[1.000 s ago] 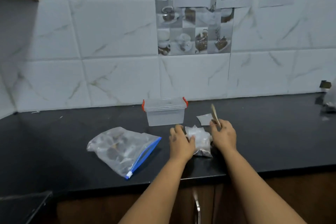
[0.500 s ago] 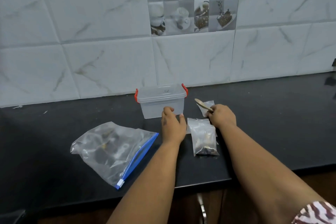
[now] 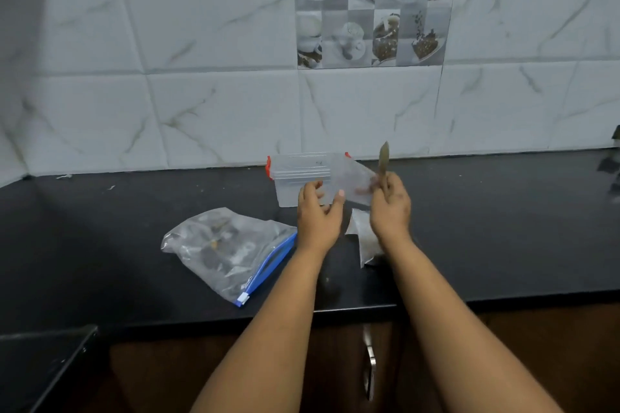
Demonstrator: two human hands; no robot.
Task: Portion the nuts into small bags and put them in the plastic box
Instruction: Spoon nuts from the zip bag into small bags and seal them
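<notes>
Clear, crumpled plastic marks the big zip bag with the blue slider (image 3: 228, 246), which lies at the left of the black stone counter (image 3: 503, 228) where it lay a second ago, dark nuts showing inside. Just right of it, the left hand (image 3: 318, 214) has come off the counter and now pinches one edge of an empty small clear bag (image 3: 349, 183), raised in front of the clear plastic box with red clips (image 3: 295, 174), whose lid is on. The right hand (image 3: 391, 208) holds the bag's other edge while also gripping a light wooden spoon (image 3: 383, 157), its bowl pointing up. Below the hands, a small filled bag (image 3: 365, 238) rests on the counter, not yet boxed. So a fresh bag is probably being opened for the next portion. Behind runs a white marbled tile wall (image 3: 167, 77) with one coffee-print tile (image 3: 369, 13); brown cabinet fronts (image 3: 536, 345) sit below the counter edge.
</notes>
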